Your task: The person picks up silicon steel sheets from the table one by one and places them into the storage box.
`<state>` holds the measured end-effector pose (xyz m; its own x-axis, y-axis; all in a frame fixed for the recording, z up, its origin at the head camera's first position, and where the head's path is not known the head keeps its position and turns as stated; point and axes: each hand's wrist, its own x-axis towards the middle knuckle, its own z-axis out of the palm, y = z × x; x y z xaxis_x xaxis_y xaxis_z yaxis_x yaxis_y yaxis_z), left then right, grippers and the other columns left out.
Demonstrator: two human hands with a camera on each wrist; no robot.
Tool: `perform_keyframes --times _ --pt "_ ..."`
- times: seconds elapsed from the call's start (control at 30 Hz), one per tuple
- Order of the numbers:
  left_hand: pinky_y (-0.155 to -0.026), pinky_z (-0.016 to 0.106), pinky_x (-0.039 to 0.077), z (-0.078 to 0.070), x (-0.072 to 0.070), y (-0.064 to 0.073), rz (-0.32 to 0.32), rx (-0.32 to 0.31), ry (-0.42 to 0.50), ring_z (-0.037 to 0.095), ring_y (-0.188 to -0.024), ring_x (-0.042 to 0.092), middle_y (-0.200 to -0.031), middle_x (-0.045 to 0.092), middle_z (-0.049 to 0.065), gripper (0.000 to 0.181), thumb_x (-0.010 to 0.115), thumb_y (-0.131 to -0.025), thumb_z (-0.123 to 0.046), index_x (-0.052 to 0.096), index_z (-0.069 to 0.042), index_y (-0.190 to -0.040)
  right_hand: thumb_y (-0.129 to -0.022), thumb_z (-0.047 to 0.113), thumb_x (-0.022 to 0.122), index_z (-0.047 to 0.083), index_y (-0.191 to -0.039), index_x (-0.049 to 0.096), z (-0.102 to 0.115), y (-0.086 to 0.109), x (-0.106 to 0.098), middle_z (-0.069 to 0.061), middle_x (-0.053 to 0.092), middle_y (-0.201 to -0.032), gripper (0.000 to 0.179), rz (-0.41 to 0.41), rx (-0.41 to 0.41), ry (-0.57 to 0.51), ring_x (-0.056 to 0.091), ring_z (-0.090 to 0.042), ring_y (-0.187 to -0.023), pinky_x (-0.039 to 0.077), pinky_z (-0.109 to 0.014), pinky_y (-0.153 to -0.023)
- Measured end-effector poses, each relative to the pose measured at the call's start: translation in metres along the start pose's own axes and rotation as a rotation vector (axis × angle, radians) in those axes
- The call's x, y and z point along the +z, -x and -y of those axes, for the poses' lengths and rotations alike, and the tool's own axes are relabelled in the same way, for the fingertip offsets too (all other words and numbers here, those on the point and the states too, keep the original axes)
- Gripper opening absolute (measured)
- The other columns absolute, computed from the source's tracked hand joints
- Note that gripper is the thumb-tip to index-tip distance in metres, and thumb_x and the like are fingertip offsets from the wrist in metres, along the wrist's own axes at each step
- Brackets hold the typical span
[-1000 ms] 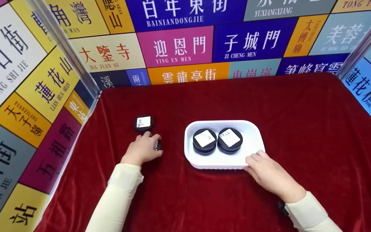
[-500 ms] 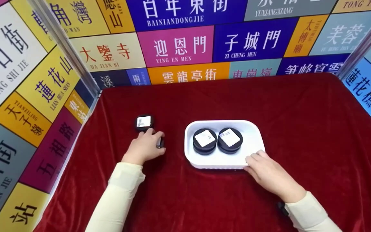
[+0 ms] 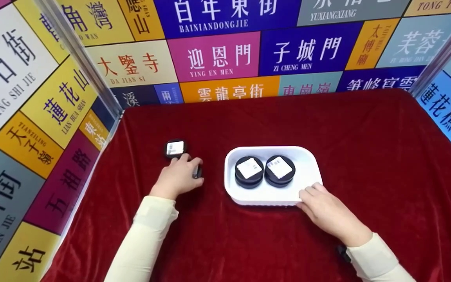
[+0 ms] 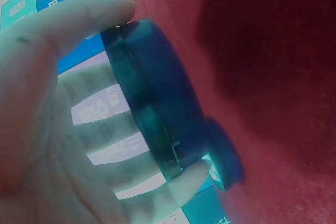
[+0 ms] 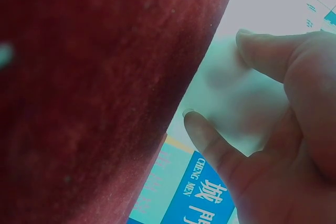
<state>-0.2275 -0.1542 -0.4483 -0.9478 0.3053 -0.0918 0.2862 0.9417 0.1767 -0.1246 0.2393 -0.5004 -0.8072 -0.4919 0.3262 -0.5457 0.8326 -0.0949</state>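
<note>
My left hand point(image 3: 178, 176) grips a round black container point(image 3: 197, 171), mostly hidden behind the fingers in the head view. In the left wrist view, thumb and fingers clasp this dark, thick disc-shaped container point(image 4: 157, 87) by its edge, close over the red cloth. Just beyond the hand lies a second round black container with a white label point(image 3: 175, 148). My right hand point(image 3: 325, 211) holds the near right corner of a white plastic tray point(image 3: 272, 203), thumb on its outer wall. Inside the tray stand two black containers point(image 3: 248, 182) with white labels, side by side at left and middle.
Dark red velvet cloth point(image 3: 272, 243) covers the table under everything. Panels with colourful Chinese place-name signs point(image 3: 217, 55) close off the back and both sides. The tray's right part is bare white beside the two containers.
My left hand has shifted slightly to the right and away from me with the black container in its grip. The right hand and the tray stay where they were.
</note>
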Motion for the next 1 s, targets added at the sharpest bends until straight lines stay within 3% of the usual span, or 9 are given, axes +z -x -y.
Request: perform_keyframes --times 1.0 --pt "-0.083 0.057 0.055 -0.024 -0.012 -0.007 -0.011 0.054 -0.031 0.039 -0.109 0.056 -0.129 0.057 0.012 0.049 0.071 -0.087 -0.037 0.061 -0.024 -0.133 -0.088 0.015 0.077 0.014 -0.082 0.052 -0.001 0.001 0.002 0.001 0.054 -0.078 0.025 0.005 0.008 0.01 0.048 -0.019 -0.081 0.047 -0.032 -0.068"
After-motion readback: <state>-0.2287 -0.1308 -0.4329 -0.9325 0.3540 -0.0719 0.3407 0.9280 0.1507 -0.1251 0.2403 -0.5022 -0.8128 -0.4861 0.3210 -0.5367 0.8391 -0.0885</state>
